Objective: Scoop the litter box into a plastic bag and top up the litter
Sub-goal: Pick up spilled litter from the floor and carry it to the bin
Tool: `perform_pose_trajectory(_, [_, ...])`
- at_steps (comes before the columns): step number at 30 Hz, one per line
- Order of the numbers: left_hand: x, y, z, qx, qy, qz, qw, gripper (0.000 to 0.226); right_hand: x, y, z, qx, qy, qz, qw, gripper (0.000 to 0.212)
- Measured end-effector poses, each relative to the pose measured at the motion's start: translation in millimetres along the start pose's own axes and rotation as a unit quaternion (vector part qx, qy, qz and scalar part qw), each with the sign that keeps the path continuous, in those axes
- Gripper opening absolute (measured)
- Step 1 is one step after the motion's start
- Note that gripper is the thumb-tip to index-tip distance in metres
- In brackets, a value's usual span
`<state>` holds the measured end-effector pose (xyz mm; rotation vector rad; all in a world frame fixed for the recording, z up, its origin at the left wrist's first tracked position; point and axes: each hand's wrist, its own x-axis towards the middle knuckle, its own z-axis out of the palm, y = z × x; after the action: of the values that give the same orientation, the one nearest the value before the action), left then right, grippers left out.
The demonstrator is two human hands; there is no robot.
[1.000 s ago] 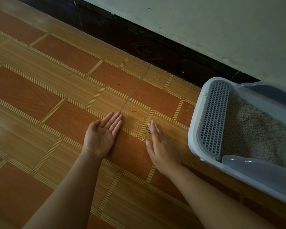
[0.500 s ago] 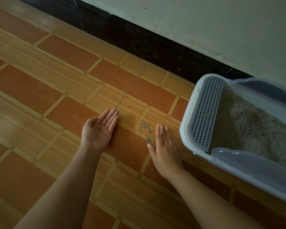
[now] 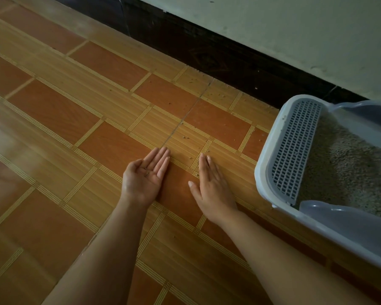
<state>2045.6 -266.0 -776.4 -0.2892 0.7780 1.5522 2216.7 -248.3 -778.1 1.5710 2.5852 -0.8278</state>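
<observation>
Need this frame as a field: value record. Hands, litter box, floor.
left hand: palm up, fingers straight, a few granules on the palm
right hand: fingers straight, on the floor beside the left
litter box: right of both hands, holds litter
grate: grey, at the box's end nearest the hands
floor: tiled, stray granules beyond the fingertips
plastic bag: not in view

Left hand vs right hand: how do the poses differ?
Bare left hand lies palm up; bare right hand shows its back. Left hand carries a few dark litter grains in its palm; right hand holds nothing visible. Both: fingers straight, down on the orange tiled floor.
</observation>
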Motion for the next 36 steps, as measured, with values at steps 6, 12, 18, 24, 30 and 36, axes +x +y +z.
perform_pose_trajectory(6, [1,1,0,0.001,-0.003,-0.001,1.000,0.045,33,8,-18,0.005,0.012,0.002,1.000,0.062])
perform_pose_trajectory(12, [2,1,-1,0.013,-0.001,-0.006,1.000,0.045,71,-1,-24,-0.061,-0.041,-0.027,0.997,0.058])
perform_pose_trajectory(18, [4,3,-4,0.024,-0.013,-0.007,1.000,0.045,65,3,-20,-0.088,-0.056,-0.095,0.990,0.053])
perform_pose_trajectory(24, [2,2,-1,0.032,-0.001,-0.004,0.999,0.044,41,13,-18,-0.098,-0.059,-0.116,0.987,0.053])
perform_pose_trajectory(30, [-3,0,1,0.028,0.012,-0.004,1.000,0.045,15,23,-16,-0.108,-0.066,-0.112,0.986,0.053])
perform_pose_trajectory(36, [-10,-4,3,0.025,0.017,-0.014,0.999,0.045,1,32,-24,-0.067,-0.038,-0.053,0.996,0.057])
